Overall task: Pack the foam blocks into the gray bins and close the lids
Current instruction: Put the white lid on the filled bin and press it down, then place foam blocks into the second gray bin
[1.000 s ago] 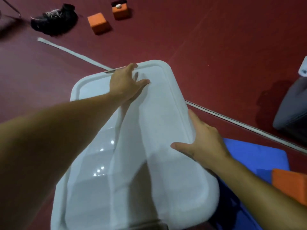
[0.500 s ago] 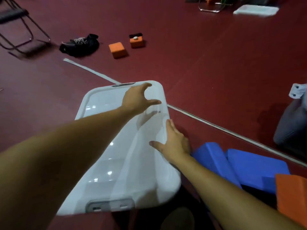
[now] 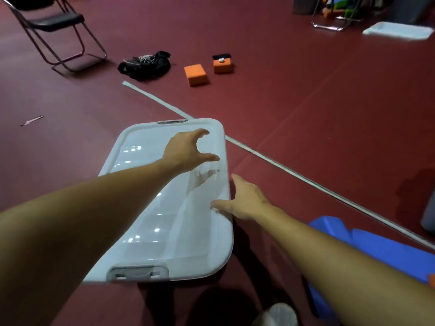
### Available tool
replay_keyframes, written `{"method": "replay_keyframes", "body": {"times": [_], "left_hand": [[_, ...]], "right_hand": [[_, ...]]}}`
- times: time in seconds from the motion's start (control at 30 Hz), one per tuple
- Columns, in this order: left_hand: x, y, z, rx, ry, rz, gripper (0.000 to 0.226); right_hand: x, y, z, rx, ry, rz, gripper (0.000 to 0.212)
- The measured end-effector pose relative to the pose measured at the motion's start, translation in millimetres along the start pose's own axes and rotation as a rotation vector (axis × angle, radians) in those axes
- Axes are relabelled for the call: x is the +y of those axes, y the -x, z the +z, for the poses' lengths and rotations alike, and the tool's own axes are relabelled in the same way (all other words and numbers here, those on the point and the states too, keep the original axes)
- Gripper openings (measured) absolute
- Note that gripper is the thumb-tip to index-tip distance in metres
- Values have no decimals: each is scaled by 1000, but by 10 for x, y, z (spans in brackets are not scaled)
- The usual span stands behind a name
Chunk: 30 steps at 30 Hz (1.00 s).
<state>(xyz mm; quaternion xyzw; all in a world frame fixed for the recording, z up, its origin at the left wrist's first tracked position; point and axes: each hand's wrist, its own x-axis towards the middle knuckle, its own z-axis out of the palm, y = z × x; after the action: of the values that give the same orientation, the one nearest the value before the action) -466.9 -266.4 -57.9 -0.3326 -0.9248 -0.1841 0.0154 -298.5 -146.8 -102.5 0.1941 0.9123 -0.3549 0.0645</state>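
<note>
No writing or brand can be read on anything in view. The lid [image 3: 164, 208] is seen lying flat over the bin, on the red floor [image 3: 306, 102], with a gray latch [image 3: 138, 272] at its near edge and a second one at the far edge. The left hand [image 3: 188, 149] is held above the lid's far right part, fingers and thumb loosely spread in an open curl with nothing held. The right hand [image 3: 244, 198] is laid along the lid's right edge, fingers straight, thumb tip touching the rim. Blue blocks [image 3: 376, 248] are found just behind the right forearm. Well beyond the left fingertips two orange blocks [image 3: 196, 74] are set, the farther one [image 3: 222, 64] topped by a small dark thing. Left of these a black bundle [image 3: 144, 64] and a folding chair [image 3: 54, 31] are seen. A pale strip [image 3: 282, 161] is run across the floor past the lid's far corner.
</note>
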Motion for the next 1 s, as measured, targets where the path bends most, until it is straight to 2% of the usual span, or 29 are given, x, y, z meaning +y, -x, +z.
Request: {"method": "replay_keyframes", "body": {"times": [0.23,0.5,0.7,0.87,1.0], "left_hand": [[1025,180,-357,35,103,235,83],[3036,813,-922,66,265,579,88],[4385,1463,-1169,35,267,764,84],[5156,1719,-972,-33,259,801,82],[5487,1735,-414,-118,177,836,81]], "right_hand": [[342,920,-851,225,202,75,111],[671,2692,-2189,463,393,264,105],[1123,4129,-3040,686,386,427,107],[1788,4724,-3378,773,390,533,107],[2468,4691,-3215,735,381,607,108]]}}
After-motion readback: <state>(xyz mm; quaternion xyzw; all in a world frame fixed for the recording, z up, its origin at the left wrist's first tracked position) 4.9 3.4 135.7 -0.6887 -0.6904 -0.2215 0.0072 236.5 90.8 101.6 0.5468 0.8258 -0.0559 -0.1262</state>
